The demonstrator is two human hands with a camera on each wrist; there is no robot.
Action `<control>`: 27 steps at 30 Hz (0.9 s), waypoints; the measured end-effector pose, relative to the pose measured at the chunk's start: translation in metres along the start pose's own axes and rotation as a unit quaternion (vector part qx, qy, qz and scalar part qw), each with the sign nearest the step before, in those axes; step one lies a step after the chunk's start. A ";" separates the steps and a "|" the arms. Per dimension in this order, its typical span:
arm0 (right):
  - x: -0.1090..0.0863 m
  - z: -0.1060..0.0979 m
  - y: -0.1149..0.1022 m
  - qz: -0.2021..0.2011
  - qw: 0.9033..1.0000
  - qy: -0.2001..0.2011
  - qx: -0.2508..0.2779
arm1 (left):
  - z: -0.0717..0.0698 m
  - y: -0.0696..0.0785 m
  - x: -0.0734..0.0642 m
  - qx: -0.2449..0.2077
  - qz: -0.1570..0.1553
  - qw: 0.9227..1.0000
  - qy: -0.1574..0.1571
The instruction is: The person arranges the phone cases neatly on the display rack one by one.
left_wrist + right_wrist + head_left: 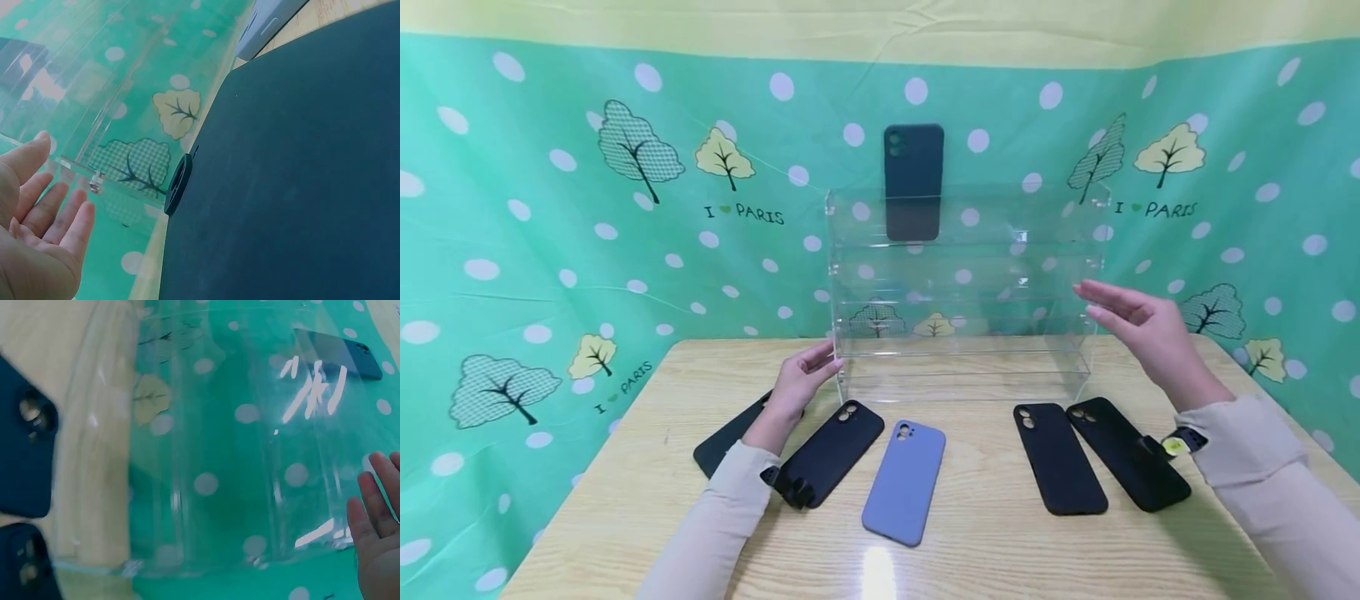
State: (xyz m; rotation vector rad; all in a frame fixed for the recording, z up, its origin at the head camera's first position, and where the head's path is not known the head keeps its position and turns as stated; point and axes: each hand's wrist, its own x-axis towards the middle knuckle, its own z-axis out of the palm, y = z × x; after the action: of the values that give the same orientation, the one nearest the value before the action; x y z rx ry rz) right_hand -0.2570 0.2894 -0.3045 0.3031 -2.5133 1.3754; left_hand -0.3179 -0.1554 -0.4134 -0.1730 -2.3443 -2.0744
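Observation:
A clear acrylic tiered display rack (pixel 970 317) stands on the table. My left hand (pixel 797 383) is at its lower left side, fingertips at the panel; the left wrist view shows the fingers loosely extended and the palm holding nothing. On the right, my right hand (pixel 1138 329) is raised by the rack's right side with fingers straight, nothing in them; whether it touches the panel I cannot tell. A dark phone case (pixel 913 179) stands upright in the top tier, left of centre. It also appears in the right wrist view, the phone case (pixel 340 356) seen sideways.
Before the rack lie a lavender-blue phone case (pixel 904 483) and several black ones. A black case (pixel 831 454) and a partly hidden dark case (pixel 730 433) are near my left arm. Two black cases, one (pixel 1060 458) beside another (pixel 1127 454), lie at right. Green patterned cloth (pixel 745 275) hangs behind.

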 end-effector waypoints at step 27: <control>-0.059 -0.020 0.109 0.034 0.994 -0.098 -0.018 | 0.001 -0.001 0.003 -0.004 -0.016 1.000 0.001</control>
State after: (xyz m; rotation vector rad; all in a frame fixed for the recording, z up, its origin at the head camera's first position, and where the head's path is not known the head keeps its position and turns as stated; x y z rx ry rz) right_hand -0.2323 0.3673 -0.3997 0.3645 -2.7287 1.3859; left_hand -0.3206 -0.1547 -0.4144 -0.1352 -2.3532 -2.0977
